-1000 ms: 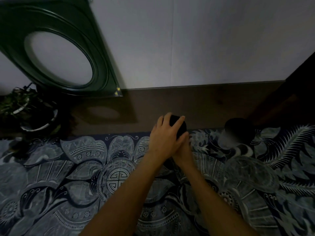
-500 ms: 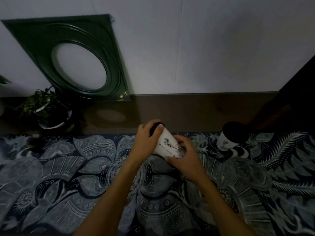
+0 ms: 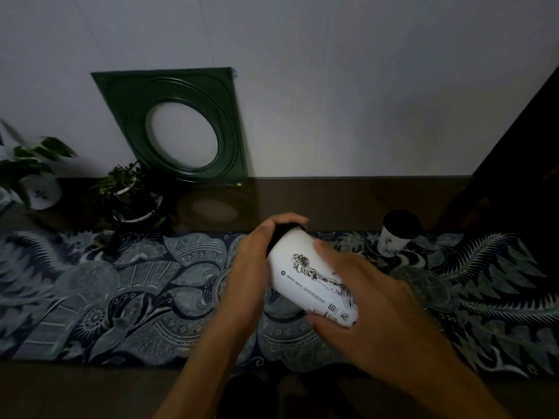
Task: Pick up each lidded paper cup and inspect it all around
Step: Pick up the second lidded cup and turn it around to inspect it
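A white paper cup (image 3: 305, 267) with a black lid and a black line drawing is held tilted above the patterned cloth, lid end pointing away to the upper left. My left hand (image 3: 254, 267) wraps the lid end. My right hand (image 3: 369, 306) grips the cup's base and lower side. A second white cup with a black lid (image 3: 397, 234) stands upright on the cloth's far edge, to the right, apart from both hands.
A blue-grey patterned cloth (image 3: 121, 297) covers the brown surface. A dark green square frame with a round hole (image 3: 178, 125) leans on the white wall. Two potted plants (image 3: 133, 195) stand at far left. A dark piece of furniture (image 3: 520, 164) fills the right edge.
The cup has been lifted off the cloth and tilted over, closer to the camera. My right hand moved from the side down to its base. The view has tipped upward.
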`<state>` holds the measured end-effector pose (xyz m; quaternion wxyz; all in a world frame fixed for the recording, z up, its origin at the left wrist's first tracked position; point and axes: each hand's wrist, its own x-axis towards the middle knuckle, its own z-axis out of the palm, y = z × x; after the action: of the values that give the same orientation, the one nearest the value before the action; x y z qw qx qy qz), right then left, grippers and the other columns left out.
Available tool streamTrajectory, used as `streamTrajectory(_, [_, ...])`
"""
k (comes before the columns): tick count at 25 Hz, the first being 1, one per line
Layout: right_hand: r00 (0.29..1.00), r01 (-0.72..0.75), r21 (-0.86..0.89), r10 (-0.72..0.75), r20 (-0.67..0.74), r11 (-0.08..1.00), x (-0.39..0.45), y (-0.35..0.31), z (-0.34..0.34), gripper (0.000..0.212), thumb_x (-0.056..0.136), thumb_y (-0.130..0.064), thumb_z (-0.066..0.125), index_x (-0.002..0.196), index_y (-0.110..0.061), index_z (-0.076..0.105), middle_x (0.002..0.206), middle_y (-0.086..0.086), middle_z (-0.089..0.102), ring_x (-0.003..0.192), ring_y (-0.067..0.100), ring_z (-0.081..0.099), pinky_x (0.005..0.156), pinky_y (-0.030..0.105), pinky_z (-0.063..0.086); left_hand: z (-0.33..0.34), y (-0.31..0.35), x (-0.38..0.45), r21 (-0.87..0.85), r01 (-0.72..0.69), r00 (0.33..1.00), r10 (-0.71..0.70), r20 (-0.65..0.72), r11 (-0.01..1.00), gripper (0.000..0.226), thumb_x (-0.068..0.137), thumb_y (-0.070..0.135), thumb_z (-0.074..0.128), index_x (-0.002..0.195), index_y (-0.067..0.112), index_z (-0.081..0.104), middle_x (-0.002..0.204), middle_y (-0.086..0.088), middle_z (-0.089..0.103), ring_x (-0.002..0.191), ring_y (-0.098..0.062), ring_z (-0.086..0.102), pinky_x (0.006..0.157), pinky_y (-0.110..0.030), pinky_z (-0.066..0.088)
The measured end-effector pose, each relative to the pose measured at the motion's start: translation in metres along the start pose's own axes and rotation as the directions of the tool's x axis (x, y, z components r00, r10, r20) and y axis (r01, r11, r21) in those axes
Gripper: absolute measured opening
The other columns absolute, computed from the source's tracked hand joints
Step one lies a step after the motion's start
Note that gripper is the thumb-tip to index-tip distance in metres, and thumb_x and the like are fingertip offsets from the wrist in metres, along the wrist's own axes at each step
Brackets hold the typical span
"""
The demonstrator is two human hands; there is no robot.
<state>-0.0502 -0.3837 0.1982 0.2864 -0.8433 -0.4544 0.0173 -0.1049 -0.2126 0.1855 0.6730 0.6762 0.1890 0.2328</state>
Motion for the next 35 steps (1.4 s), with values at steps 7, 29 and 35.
streamTrajectory(7, [0.960, -0.279, 0.695, 0.214, 0.181, 0.663, -0.031, -0.023, -0.022, 0.071, 0.054, -0.052, 0.077, 0.122, -0.055, 0.056, 0.115, -0.019, 0.068, 0.097, 0.006, 0.069, 0.071, 0.023, 0.059, -0.001, 0.025, -0.042, 0.042, -0.153, 0.988, 0.153, 0.008, 0.987, 0.044, 0.094, 0.033, 0.035, 0.105, 0.016, 0.075, 0.112, 0.002, 0.076, 0.103, -0.014, 0.069, 0.088, -0.029, 0.053])
streamTrajectory(29, [0.997, -0.050, 0.154, 0.041, 0.061, 0.987, -0.055, -0.043, -0.055, 0.077, 0.071, -0.066, 0.065, 0.138, -0.055, 0.028, 0.122, -0.030, 0.049, 0.090, 0.000, 0.063, 0.064, 0.018, 0.056, 0.002, 0.066, -0.062, -0.067, -0.032, 0.998, 0.029, -0.048, 0.997, 0.037, 0.093, 0.027, 0.042, 0.101, 0.017, 0.077, 0.107, -0.007, 0.076, 0.099, -0.025, 0.068, 0.080, -0.038, 0.055])
streamTrajectory(35, [0.923, -0.378, 0.808, 0.248, 0.293, 0.451, -0.056, -0.047, -0.065, 0.054, 0.067, -0.057, 0.076, 0.118, -0.048, 0.060, 0.106, -0.009, 0.073, 0.075, 0.013, 0.073, 0.052, 0.031, 0.059, -0.005, 0.064, -0.065, -0.178, -0.054, 0.994, 0.069, 0.082, 0.983, 0.042, 0.095, 0.034, 0.039, 0.114, 0.016, 0.072, 0.115, -0.012, 0.074, 0.103, -0.025, 0.069, 0.085, -0.039, 0.055])
